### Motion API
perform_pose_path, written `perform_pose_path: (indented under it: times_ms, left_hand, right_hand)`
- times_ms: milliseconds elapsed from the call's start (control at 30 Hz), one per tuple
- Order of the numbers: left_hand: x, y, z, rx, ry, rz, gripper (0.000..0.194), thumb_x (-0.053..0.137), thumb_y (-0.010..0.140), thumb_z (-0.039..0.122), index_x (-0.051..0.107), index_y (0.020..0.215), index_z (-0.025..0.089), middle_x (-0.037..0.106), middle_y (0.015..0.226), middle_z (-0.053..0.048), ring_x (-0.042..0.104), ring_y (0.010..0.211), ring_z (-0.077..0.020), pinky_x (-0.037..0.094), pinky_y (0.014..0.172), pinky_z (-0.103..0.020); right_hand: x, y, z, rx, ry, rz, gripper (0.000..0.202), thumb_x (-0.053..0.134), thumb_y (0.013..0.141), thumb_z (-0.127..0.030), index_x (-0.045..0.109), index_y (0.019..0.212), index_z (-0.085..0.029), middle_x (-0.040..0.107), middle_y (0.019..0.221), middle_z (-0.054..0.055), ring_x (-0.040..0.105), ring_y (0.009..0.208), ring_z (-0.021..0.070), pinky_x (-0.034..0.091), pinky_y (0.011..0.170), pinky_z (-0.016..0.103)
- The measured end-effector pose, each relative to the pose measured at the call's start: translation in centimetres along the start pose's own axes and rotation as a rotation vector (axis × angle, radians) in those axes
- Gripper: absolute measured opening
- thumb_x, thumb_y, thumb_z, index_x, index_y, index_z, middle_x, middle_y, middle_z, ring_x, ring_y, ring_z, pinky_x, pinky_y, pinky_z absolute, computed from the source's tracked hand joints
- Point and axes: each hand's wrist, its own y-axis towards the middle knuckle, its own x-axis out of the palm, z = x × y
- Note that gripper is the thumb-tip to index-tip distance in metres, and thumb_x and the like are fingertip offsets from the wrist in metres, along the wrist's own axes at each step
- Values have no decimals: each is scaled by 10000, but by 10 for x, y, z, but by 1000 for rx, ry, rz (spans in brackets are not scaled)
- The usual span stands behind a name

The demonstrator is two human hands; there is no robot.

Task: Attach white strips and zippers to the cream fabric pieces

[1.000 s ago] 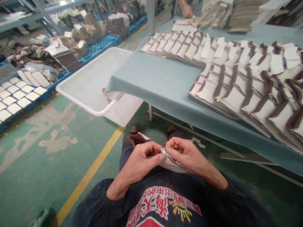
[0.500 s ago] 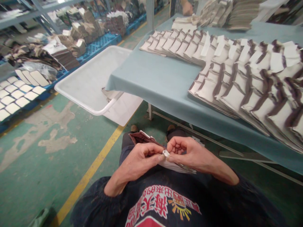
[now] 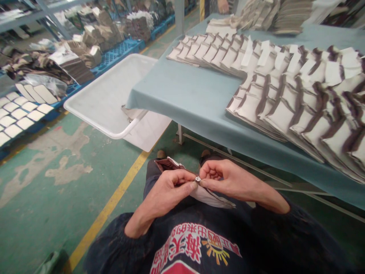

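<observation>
Across my lap lies a sewn fabric piece (image 3: 209,197), off-white with a dark brown edge; a brown, white-edged part (image 3: 171,164) shows beyond my left hand, and I cannot tell if it is the same piece. Thumb and forefinger of my left hand (image 3: 175,186) pinch a small white tip of the fabric. Facing it, my right hand (image 3: 225,177) pinches the same tip from the right, its other fingers curled. The two sets of fingertips nearly meet. What lies under my fingers is hidden.
A table with a blue-grey cover (image 3: 176,89) stands ahead, carrying rows of overlapping off-white and brown fabric pieces (image 3: 282,102). Left of it is a white plastic tub (image 3: 94,87). Blue pallets (image 3: 128,49) hold stacked goods. Another person's hand (image 3: 223,6) shows beyond the table.
My right hand has risen slightly and tilted, and the fabric below the fingers shows more of its off-white side. Both hands keep their pinch at the white tip.
</observation>
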Motion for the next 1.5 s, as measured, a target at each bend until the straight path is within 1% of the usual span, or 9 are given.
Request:
perform_pose_path:
  times_ms: [267,467,600,767,900,1000,1167,1333,1500]
  left_hand:
    - [8,2,2,55,110,179,166,625,876,225,756,911,129,738,810,-23,598,693,-128,454,637,-230]
    - [-1,1,-1,29,159,51,208,589,914,258,744,902,120,698,765,-13,565,658,-119,420,600,-220]
    - [-2,3,7,132,402,78,198,553,889,182,732,818,138,647,674,13,523,612,-108,377,587,-229]
    - [2,7,7,198,555,154,197,531,821,149,647,662,149,538,572,41,455,554,-95,312,560,-243]
    - [-6,5,-4,91,373,25,183,490,787,181,655,715,148,524,603,43,433,564,-100,312,528,-228]
    - [-11,3,-9,86,362,-65,183,478,756,167,660,744,147,531,620,45,425,565,-99,303,526,-228]
    - [2,3,-10,193,413,67,152,477,799,179,602,714,161,562,628,35,475,583,-109,326,569,-244]
    - [18,5,-17,155,297,266,189,457,815,240,581,690,171,550,626,24,480,602,-131,338,582,-261]
    - [14,5,-32,82,128,242,203,466,787,282,617,724,161,552,652,17,459,615,-136,343,580,-261]
  right_hand:
    - [12,5,7,-289,-492,250,172,565,977,-292,685,892,-203,730,737,31,640,626,146,421,599,261]
    - [30,1,21,-409,-687,403,229,516,985,-192,684,830,-195,754,730,46,667,624,153,413,613,271]
    - [35,1,20,-446,-733,462,215,511,919,-140,656,768,-191,712,670,35,641,587,145,393,592,273]
    - [47,6,22,-229,-399,514,149,538,883,-225,606,752,-201,617,612,-7,560,538,126,374,550,253]
    - [55,10,29,-16,58,356,159,550,835,-304,527,704,-215,513,593,-44,454,505,102,339,484,226]
    - [57,10,33,46,226,278,197,590,819,-355,506,704,-219,478,594,-55,418,509,96,307,472,224]
    - [63,11,38,71,358,275,294,632,809,-455,470,717,-229,437,581,-71,372,506,95,274,475,231]
    - [74,15,41,44,413,373,318,569,861,-495,434,737,-236,399,619,-69,362,560,116,292,510,247]
    - [79,14,44,23,307,401,299,495,934,-457,426,743,-238,400,669,-56,393,623,137,330,560,270]
